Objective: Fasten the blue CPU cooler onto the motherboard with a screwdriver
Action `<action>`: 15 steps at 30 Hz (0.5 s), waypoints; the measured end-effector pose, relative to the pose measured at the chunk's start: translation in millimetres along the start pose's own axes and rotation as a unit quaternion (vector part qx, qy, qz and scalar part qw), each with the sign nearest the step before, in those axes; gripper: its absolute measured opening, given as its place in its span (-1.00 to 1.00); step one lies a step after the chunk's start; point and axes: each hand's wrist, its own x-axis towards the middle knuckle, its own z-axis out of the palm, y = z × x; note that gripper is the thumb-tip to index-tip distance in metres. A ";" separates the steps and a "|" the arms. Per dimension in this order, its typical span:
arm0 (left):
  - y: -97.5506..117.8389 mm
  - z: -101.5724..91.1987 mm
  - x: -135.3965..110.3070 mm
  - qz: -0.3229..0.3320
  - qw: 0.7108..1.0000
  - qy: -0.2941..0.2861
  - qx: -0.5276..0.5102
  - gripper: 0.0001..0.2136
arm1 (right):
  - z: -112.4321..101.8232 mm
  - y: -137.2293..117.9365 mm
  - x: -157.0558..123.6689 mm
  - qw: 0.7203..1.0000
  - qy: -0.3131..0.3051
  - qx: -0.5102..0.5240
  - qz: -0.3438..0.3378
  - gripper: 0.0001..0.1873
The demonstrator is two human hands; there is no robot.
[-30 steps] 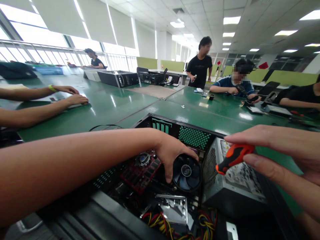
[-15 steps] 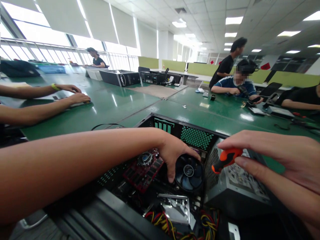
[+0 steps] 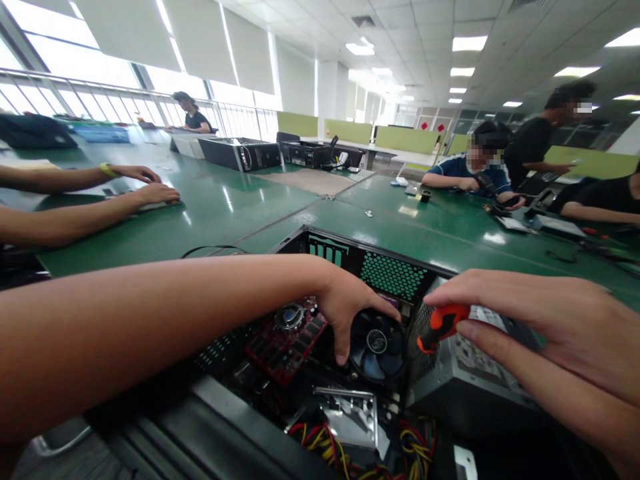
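Observation:
Inside the black computer case (image 3: 170, 420), my left hand (image 3: 345, 303) is closed round the edge of a round black cooling fan (image 3: 377, 343), thumb on its near left side and a finger along its far edge. A red graphics card (image 3: 285, 343) lies left of the fan. My right hand (image 3: 530, 317) pinches the orange and black handle of a screwdriver (image 3: 443, 325) between thumb and fingers, above the grey power supply (image 3: 445, 380). The screwdriver's shaft cannot be made out.
A metal bracket (image 3: 350, 417) and coloured cables (image 3: 320, 440) lie in the case's near part. Across the green table (image 3: 225, 220), a co-worker's hands (image 3: 155, 190) rest at the left. Another person (image 3: 480, 160) works at the right, and other cases (image 3: 245, 153) stand farther back.
My right hand has shifted slightly left and down with the screwdriver. My left hand stays at the fan. A standing person in the background has moved to the right.

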 end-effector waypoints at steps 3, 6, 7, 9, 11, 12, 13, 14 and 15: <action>-1.3 0.3 1.0 0.015 1.000 0.000 -0.007 0.19 | -1.7 -6.3 8.0 0.999 -0.014 -0.023 -0.043 -0.71; -1.9 0.8 2.2 0.020 1.000 0.000 -0.007 0.16 | -1.2 -3.2 -1.2 0.999 -0.008 -0.012 -0.036 -0.73; -1.8 1.0 2.7 0.020 1.000 -0.001 -0.006 0.16 | -1.0 0.1 -8.6 1.000 -0.001 -0.003 -0.024 -0.72; -1.3 1.5 3.8 0.019 1.000 0.000 -0.002 0.19 | -1.0 7.8 -26.1 1.000 0.011 0.006 -0.004 -0.71; -0.6 1.4 4.4 0.017 1.000 0.003 -0.003 0.21 | -2.2 14.1 -40.8 1.000 0.015 0.013 -0.002 -0.73; -0.3 1.1 4.3 0.017 1.000 0.003 -0.004 0.22 | -3.1 15.8 -45.3 1.000 0.016 0.015 -0.003 -0.74; 0.0 0.5 3.8 0.016 1.000 0.002 -0.006 0.23 | -4.1 16.5 -47.5 1.000 0.016 0.017 -0.006 -0.75; 0.1 -0.4 3.1 0.016 1.000 0.001 -0.008 0.24 | -5.1 16.2 -47.3 1.000 0.016 0.018 -0.008 -0.75; 0.1 -1.5 2.0 0.014 1.000 0.000 -0.010 0.24 | -6.0 15.2 -45.1 1.000 0.016 0.020 -0.010 -0.75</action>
